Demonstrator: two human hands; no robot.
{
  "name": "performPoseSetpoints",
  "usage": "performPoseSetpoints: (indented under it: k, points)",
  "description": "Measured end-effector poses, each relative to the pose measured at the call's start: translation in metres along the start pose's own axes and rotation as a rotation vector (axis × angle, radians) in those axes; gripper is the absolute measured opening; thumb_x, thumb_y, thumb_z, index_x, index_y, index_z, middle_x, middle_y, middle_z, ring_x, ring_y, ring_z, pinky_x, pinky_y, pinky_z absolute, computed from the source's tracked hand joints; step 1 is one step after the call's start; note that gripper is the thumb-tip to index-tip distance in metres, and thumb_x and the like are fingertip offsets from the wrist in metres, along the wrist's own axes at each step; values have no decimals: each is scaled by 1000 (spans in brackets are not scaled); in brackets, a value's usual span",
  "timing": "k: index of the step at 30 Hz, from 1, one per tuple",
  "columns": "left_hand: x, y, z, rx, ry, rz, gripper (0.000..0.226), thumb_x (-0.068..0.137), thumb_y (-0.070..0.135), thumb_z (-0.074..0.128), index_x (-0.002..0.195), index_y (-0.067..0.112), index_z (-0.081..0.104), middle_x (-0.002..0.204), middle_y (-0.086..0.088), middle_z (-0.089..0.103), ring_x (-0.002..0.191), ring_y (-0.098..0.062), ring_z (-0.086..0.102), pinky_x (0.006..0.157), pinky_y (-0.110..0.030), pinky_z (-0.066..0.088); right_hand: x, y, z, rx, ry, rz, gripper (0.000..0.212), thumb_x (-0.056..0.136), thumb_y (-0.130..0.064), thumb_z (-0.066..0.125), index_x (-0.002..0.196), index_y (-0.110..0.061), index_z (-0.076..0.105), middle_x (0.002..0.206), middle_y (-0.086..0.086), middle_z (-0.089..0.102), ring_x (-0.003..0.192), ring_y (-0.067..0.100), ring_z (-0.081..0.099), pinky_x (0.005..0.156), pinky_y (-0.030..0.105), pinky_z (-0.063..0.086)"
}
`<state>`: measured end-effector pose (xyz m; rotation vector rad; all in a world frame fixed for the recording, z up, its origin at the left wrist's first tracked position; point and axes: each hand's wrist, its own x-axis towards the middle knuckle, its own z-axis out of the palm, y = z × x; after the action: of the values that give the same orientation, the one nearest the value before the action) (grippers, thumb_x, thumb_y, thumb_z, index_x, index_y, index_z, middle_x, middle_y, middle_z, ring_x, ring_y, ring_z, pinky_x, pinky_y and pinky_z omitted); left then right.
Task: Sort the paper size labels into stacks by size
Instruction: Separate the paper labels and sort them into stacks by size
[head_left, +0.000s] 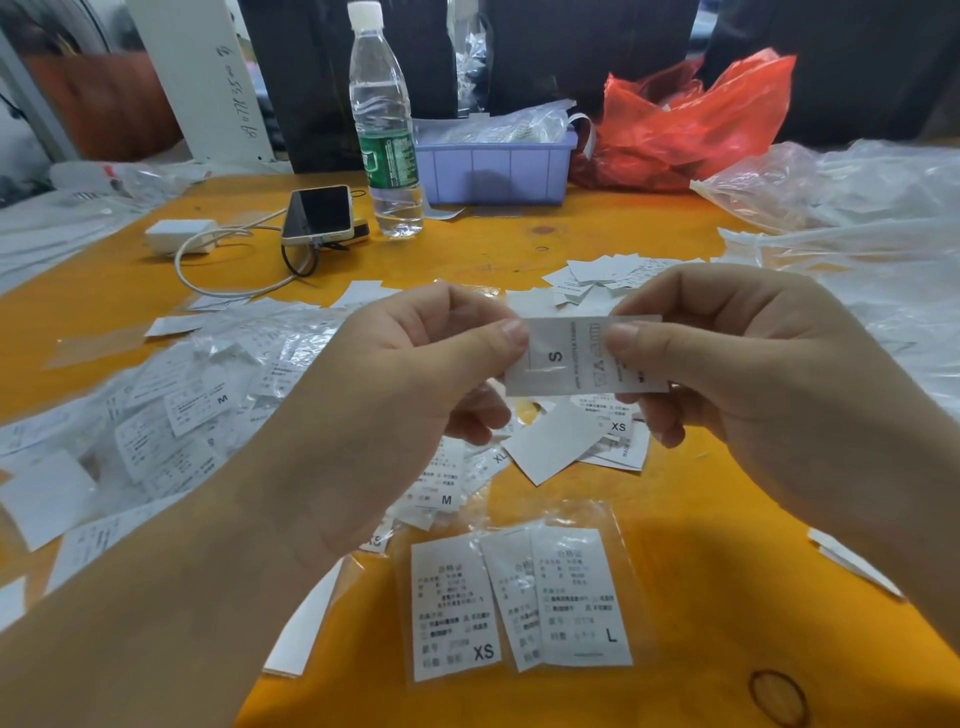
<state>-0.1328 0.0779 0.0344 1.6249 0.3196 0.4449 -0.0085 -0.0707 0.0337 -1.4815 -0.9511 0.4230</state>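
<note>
S label (clear sleeve) pinched at both ends, left hand and right hand, above orange table. Below it: XS label, L label.

White S label held mid-air; XS & L labels flat on table nr front edge

A bottle stands on the table, a phone to its left and a bin to its right. A bag lies right of the bin.
</note>
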Motion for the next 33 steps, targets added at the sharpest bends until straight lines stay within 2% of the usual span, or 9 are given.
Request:
performPoseSetpoints:
  k: [6, 11, 15, 22, 25, 29, 33]
  points:
    - [-1, -1, 4, 32, -65, 0, 24, 70, 28, 69, 87, 12, 68, 72, -3, 72, 57, -15, 64, 53, -21, 53, -5, 3, 8, 22, -63, -33, 7, 75, -24, 67, 76, -20, 73, 66, 10, 68, 48, 14, 55, 45, 24, 45]
    - [-1, 0, 2, 39, -30, -8, 18, 72, 29, 68, 84, 16, 67, 80, -5, 75, 62, -16, 67, 58, -24, 58, -2, 0, -1, 69, 6, -16, 14, 76, -17, 59, 73, -14, 72, 70, 13, 71, 50, 17, 56, 46, 23, 47]
    - [0, 0, 2, 53, -22, -8, 12, 72, 32, 77, 75, 22, 71, 78, -2, 74, 69, -17, 71, 59, -23, 56, -3, 1, 2, 19, 2, -28, 10, 72, -13, 62, 75, -12, 71, 67, 10, 70, 51, 15, 56, 48, 24, 48]
    - [-2, 0, 3, 20, -49, 0, 15, 68, 29, 84, 78, 26, 73, 81, -2, 75, 78, -18, 73, 57, -23, 55, -5, 4, 7, -24, -11, -39, 8, 72, -19, 66, 78, -17, 71, 66, 6, 70, 52, 12, 58, 49, 23, 47]
    - [-2, 1, 2, -8, -50, -4, 24, 58, 29, 77, 81, 24, 70, 81, -3, 76, 78, -17, 74, 56, -21, 55, -4, 5, 6, -9, -12, -27, 9, 72, -19, 65, 77, -16, 72, 66, 8, 69, 52, 13, 58, 49, 24, 47]
    - [-2, 2, 3, -8, -53, 6, 36, 55, 30, 76, 89, 21, 68, 80, -3, 76, 77, -18, 74, 56, -22, 55, -3, 4, 4, 29, -75, 21, 15, 74, -18, 63, 81, -10, 74, 71, 10, 70, 55, 15, 59, 49, 26, 50]
    - [-3, 1, 2, -26, -31, 0, 31, 49, 30, 78, 79, 27, 72, 78, -1, 75, 76, -18, 74, 55, -22, 55, -3, 4, 4, 30, -164, 82, 22, 75, -18, 59, 87, -10, 76, 75, 9, 71, 57, 15, 60, 49, 25, 51]
